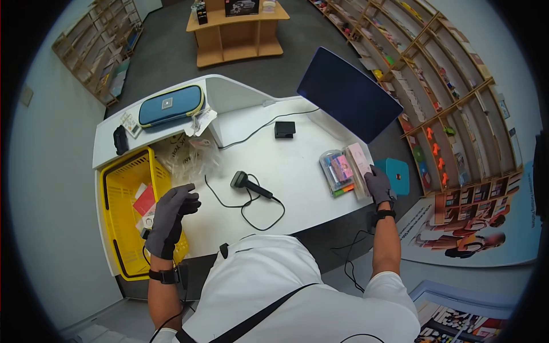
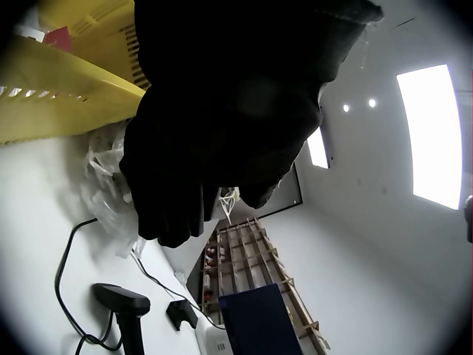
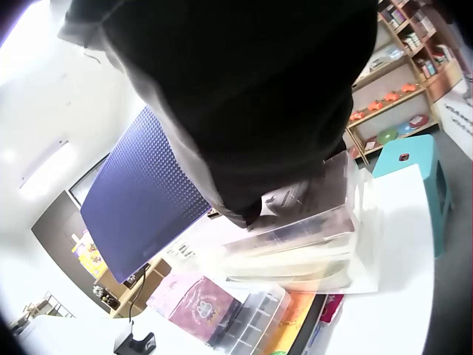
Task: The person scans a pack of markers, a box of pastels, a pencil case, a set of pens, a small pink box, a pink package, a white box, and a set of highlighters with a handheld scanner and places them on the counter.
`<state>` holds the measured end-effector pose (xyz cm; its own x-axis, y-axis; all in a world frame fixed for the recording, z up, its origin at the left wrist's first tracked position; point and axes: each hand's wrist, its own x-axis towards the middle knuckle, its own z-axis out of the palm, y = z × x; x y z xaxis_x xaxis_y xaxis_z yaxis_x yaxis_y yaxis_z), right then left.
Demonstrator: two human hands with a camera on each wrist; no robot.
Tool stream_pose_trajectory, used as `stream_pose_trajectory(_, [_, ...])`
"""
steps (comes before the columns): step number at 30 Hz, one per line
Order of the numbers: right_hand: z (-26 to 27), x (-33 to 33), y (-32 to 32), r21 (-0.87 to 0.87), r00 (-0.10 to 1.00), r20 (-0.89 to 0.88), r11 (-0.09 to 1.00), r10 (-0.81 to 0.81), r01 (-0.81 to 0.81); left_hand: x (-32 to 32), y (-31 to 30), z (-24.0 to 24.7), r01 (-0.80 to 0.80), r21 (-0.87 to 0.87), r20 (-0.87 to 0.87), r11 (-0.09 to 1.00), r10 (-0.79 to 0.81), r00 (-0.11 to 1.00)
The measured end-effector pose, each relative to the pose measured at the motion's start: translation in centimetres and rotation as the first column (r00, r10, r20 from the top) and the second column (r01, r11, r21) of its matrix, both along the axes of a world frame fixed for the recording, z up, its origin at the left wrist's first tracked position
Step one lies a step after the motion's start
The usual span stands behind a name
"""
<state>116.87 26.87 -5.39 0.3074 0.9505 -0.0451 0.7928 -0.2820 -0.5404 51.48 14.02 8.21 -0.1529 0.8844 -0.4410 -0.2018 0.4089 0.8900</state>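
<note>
My right hand (image 1: 378,184), in a grey glove, holds the right edge of a long pinkish clear plastic box (image 1: 359,166) at the table's right end. In the right wrist view, the dark glove covers part of this clear box (image 3: 295,259), with fingertips at its top edge. Left of it lie a clear divided case (image 1: 330,171) and a small pink pack (image 1: 342,167). My left hand (image 1: 170,214), also gloved, hovers by the inner rim of the yellow basket (image 1: 108,228), fingers loosely bent around nothing. Inside the basket is a red item (image 1: 144,201).
A corded barcode scanner (image 1: 251,184) lies mid-table, with a black stand (image 1: 284,130) behind it. A monitor (image 1: 349,94) rises at the back right. Crumpled plastic bags (image 1: 191,157) lie beside the basket. A blue case (image 1: 171,107) rests on the ledge; a teal stool (image 1: 400,174) stands right.
</note>
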Motion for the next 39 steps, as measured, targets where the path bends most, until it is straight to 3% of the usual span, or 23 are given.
stream_pose_trajectory(2, [-0.6,0.5,0.2,0.013,1.000,0.017,1.000,-0.016,0.016,-0.2,-0.2,0.2,-0.009,0.000,-0.009,1.000,0.009,1.000])
stream_pose_trajectory(4, [0.4,0.4,0.3,0.010,0.981,0.184,0.998,-0.055,0.054,-0.7,-0.4,0.3,-0.024,0.014,-0.010,1.000,0.024,1.000])
stream_pose_trajectory(5, [-2.4,3.2,1.3,-0.001,0.981,0.190,0.999,-0.032,0.033,-1.3,-0.8,0.5,-0.036,0.028,-0.016,0.999,0.036,0.999])
stream_pose_trajectory(6, [-0.4,2.1,1.2,0.036,0.950,0.312,0.999,-0.012,0.001,-2.0,-1.1,0.9,-0.050,0.040,-0.007,0.998,0.050,0.999])
stream_pose_trajectory(7, [-0.1,2.2,1.5,0.074,0.999,0.038,0.997,-0.035,0.032,-2.8,-1.3,1.3,-0.077,0.050,-0.009,0.996,0.077,0.997])
stream_pose_trajectory(8, [-0.1,2.0,1.4,0.273,0.997,0.077,0.961,0.028,-0.048,-3.9,-1.8,1.7,-0.119,0.100,0.036,0.988,0.116,0.993])
stream_pose_trajectory(9, [-0.4,3.8,2.3,0.188,0.974,0.225,0.979,0.038,-0.082,-5.1,-2.3,2.1,-0.158,0.152,0.077,0.976,0.148,0.986])
stream_pose_trajectory(10, [-0.1,3.4,2.8,0.372,0.964,0.258,0.915,0.061,-0.157,-6.4,-2.5,2.5,-0.223,0.163,0.072,0.961,0.214,0.974])
stream_pose_trajectory(12, [3.1,1.9,3.4,0.220,0.935,0.351,0.975,-0.041,-0.040,-9.4,-3.6,3.7,-0.315,0.175,0.049,0.933,0.311,0.949])
stream_pose_trajectory(13, [5.1,-0.7,3.5,0.213,0.941,0.338,0.974,-0.006,-0.070,-10.6,-4.0,4.3,-0.366,0.168,0.054,0.915,0.362,0.931])
stream_pose_trajectory(16, [11.0,-8.6,3.1,0.466,0.972,-0.159,0.881,0.173,-0.080,-12.7,-4.3,4.6,-0.460,0.166,0.084,0.872,0.452,0.888])
stream_pose_trajectory(20, [13.6,-15.5,2.7,0.302,0.982,-0.107,0.946,0.157,-0.118,-15.6,-4.5,2.5,-0.443,0.042,-0.070,0.895,0.445,0.893])
stream_pose_trajectory(21, [13.7,-17.3,2.4,0.306,0.980,-0.110,0.944,0.164,-0.123,-16.0,-4.4,1.9,-0.403,-0.010,-0.112,0.915,0.399,0.910])
stream_pose_trajectory(23, [12.6,-20.6,2.2,0.454,0.900,-0.115,0.828,0.421,-0.330,-16.8,-4.3,0.1,-0.322,-0.123,-0.186,0.939,0.297,0.936])
stream_pose_trajectory(24, [11.4,-21.8,2.4,0.429,0.863,-0.144,0.816,0.485,-0.387,-17.2,-4.2,-1.1,-0.328,-0.124,-0.187,0.937,0.302,0.935])
stream_pose_trajectory(26, [8.5,-24.3,2.3,0.342,0.817,-0.128,0.798,0.562,-0.496,-18.3,-3.9,-4.0,-0.132,-0.266,-0.488,0.955,-0.015,0.873])
stream_pose_trajectory(27, [7.2,-25.6,1.9,0.274,0.809,-0.080,0.793,0.582,-0.543,-18.7,-4.0,-5.6,-0.133,-0.263,-0.488,0.955,-0.013,0.873])
stream_pose_trajectory(28, [5.9,-26.8,1.4,0.190,0.793,-0.078,0.790,0.604,-0.583,-18.9,-4.2,-7.2,-0.037,-0.254,-0.686,0.966,-0.153,0.711])
stream_pose_trajectory(30, [1.9,-28.8,1.1,0.079,0.747,-0.081,0.751,0.660,-0.655,-19.0,-4.6,-9.2,0.138,-0.304,-0.920,0.943,-0.328,0.214])
stream_pose_trajectory(31, [-0.2,-29.4,1.1,0.053,0.717,-0.086,0.721,0.692,-0.690,-18.4,-4.5,-8.7,0.137,-0.299,-0.922,0.944,-0.323,0.215])
stream_pose_trajectory(32, [-0.6,-30.2,0.8,0.055,0.715,-0.084,0.720,0.694,-0.692,-17.4,-4.4,-7.4,0.117,-0.417,-0.889,0.901,-0.431,0.155])
stream_pose_trajectory(34, [-1.6,-31.7,-0.1,-0.188,0.715,-0.154,0.690,0.682,-0.699,-15.7,-4.3,-5.4,0.055,-0.631,-0.773,0.774,-0.633,0.042])
stream_pose_trajectory(39, [-5.1,-32.5,-1.0,-0.061,0.674,-0.031,0.672,0.738,-0.738,-16.6,-5.8,-9.3,0.105,-0.677,-0.727,0.729,-0.684,0.058])
